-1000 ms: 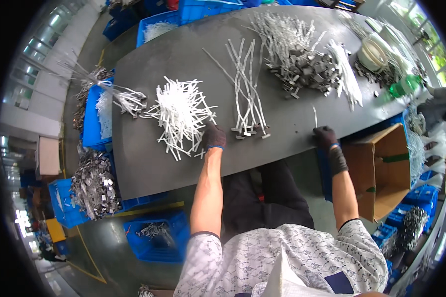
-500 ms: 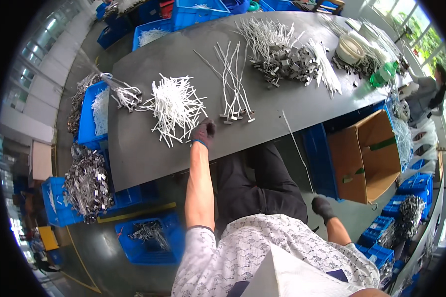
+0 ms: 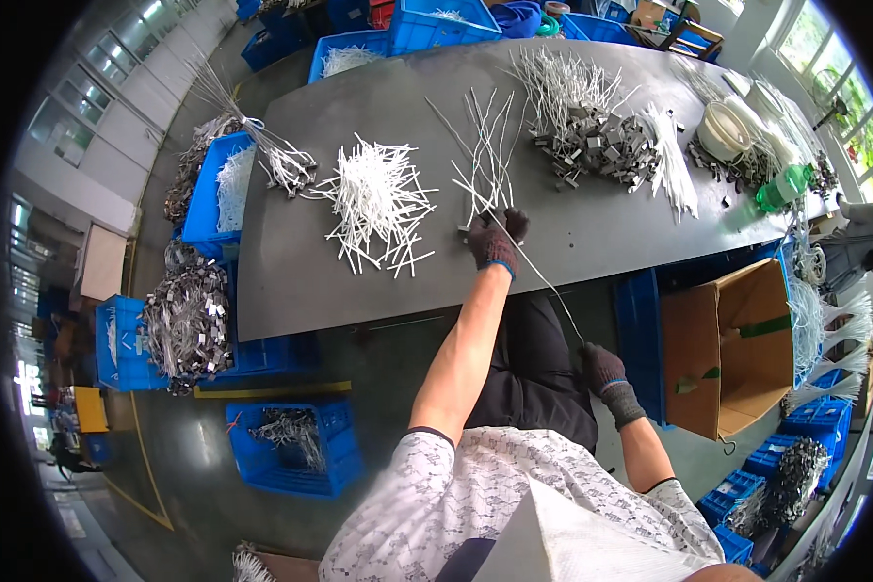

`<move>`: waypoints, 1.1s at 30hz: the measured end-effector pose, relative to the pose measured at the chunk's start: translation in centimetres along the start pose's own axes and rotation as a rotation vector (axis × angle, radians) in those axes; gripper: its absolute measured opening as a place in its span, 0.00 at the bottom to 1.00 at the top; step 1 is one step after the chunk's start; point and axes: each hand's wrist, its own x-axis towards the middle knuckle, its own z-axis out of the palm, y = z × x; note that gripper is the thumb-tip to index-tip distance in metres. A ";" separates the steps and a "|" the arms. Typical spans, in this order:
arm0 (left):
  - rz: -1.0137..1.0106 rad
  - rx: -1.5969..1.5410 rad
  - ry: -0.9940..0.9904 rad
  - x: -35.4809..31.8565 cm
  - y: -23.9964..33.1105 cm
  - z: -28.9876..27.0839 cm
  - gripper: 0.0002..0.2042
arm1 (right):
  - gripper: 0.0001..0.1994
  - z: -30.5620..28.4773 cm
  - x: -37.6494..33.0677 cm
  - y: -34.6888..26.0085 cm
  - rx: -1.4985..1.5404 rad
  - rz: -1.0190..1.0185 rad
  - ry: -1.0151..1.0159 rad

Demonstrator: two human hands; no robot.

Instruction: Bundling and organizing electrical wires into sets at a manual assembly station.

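My left hand (image 3: 498,239), in a dark glove, is closed at the table's near edge, over the lower ends of a few white strands (image 3: 490,145) with small metal tags. A long thin wire (image 3: 551,283) runs from it down to my right hand (image 3: 603,371), also gloved and closed, beside my right thigh. White pieces cross just above my left fingers; I cannot make out whether they are gripped too. Left of this hand lies a loose pile of short white tubes (image 3: 378,204). The fingertips of both hands are partly hidden.
Farther right on the grey table (image 3: 310,281) lie a heap of metal-tagged strands (image 3: 592,145), a white tub (image 3: 724,131) and a green bottle (image 3: 784,188). A tied bundle (image 3: 286,160) lies at left. An open cardboard box (image 3: 691,359) and blue crates (image 3: 344,475) stand below the table.
My left hand has moved right, from the white tube pile to the tagged strands, and closed on the wire. My right hand has come up and inward with the wire. The view has shifted.
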 end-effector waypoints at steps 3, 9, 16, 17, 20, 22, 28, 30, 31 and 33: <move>0.319 0.228 0.127 -1.1 3.0 2.3 0.06 | 0.09 2.0 -0.9 3.1 -0.047 0.106 -0.106; 0.585 0.357 0.009 -2.4 3.6 3.2 0.05 | 0.09 2.9 -3.7 4.5 -0.066 0.255 -0.215; 0.175 0.639 -0.283 -3.7 1.6 2.1 0.08 | 0.11 4.5 -5.9 6.9 0.001 0.291 -0.267; 0.244 0.705 -0.306 -4.1 1.3 2.2 0.08 | 0.11 4.7 -5.7 7.5 0.041 0.265 -0.284; 0.279 0.801 -0.372 -5.1 -1.2 1.6 0.10 | 0.13 2.1 -1.6 4.9 0.309 -0.064 0.032; 0.259 0.827 -0.400 -5.9 -2.5 0.4 0.11 | 0.13 -4.3 2.3 -3.3 0.706 0.057 0.162; 0.260 1.196 -0.613 -10.9 -3.9 -2.3 0.12 | 0.16 -5.7 8.7 -6.4 0.730 -0.105 0.533; 0.262 1.111 -0.603 -11.6 -3.8 -3.8 0.12 | 0.20 -3.8 10.3 -6.4 1.054 0.167 0.285; 0.266 1.051 -0.561 -12.0 -3.6 -4.3 0.12 | 0.21 -3.4 9.9 -6.5 0.515 -0.264 0.539; 0.281 1.057 -0.492 -13.2 -2.3 -4.0 0.13 | 0.22 -2.6 10.9 -7.2 0.498 -0.277 0.562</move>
